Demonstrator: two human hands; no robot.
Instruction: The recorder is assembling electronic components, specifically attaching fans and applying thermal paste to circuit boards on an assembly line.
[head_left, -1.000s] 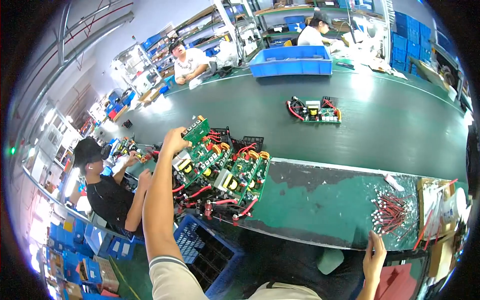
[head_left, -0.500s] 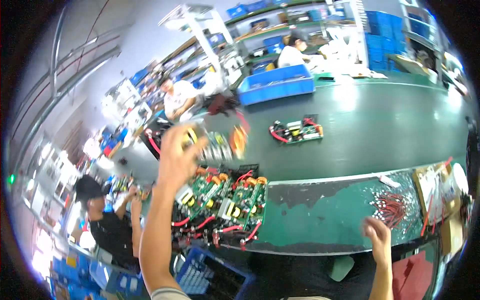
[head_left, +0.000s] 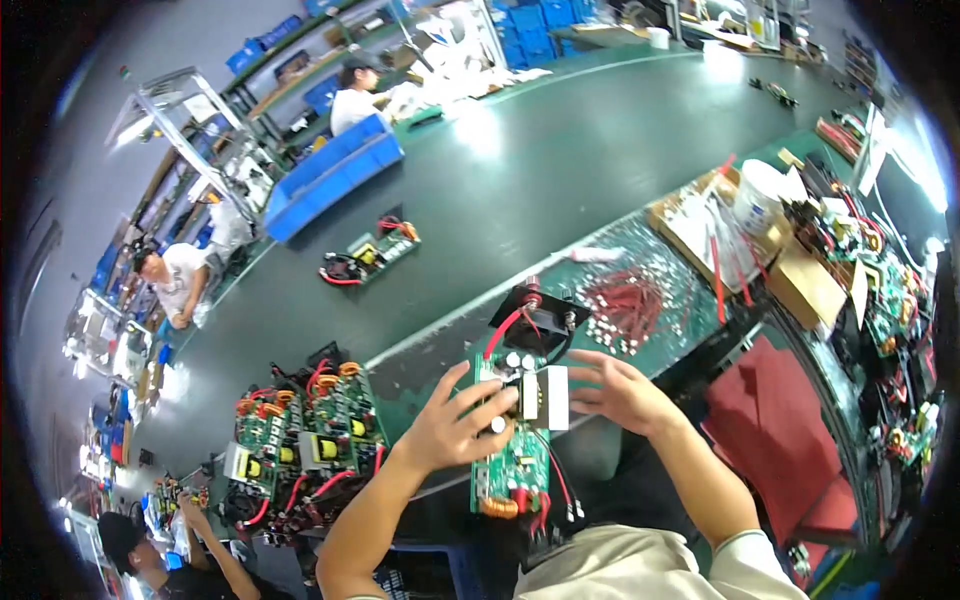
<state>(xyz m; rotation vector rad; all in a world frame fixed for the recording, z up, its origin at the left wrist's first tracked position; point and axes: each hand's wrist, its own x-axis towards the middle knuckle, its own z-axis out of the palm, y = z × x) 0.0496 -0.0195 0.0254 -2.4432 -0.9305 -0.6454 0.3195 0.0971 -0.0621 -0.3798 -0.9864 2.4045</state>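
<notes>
A green circuit board (head_left: 515, 460) with a yellow-and-white transformer, a copper coil and thick red and black wires is in front of me, past the table's near edge. A black end plate (head_left: 520, 312) with terminals is wired to its far end. My left hand (head_left: 445, 425) grips the board from its left side, fingers reaching across it to the transformer. My right hand (head_left: 625, 398) has its fingers stretched apart at the white block (head_left: 555, 398) on the board's right side; whether they touch it is unclear. Just beyond lies a pile of short red wires (head_left: 632, 305) with white ends.
Several similar boards (head_left: 300, 440) are clustered at the left. Another board (head_left: 372, 255) lies on the green belt (head_left: 520, 170), near a blue bin (head_left: 335, 178). A cardboard box (head_left: 805, 285) and red sheets (head_left: 775, 420) are at the right. Co-workers sit left and across.
The view has swung right. My left hand has brought the board from the left to in front of me, and my right hand has come in beside it.
</notes>
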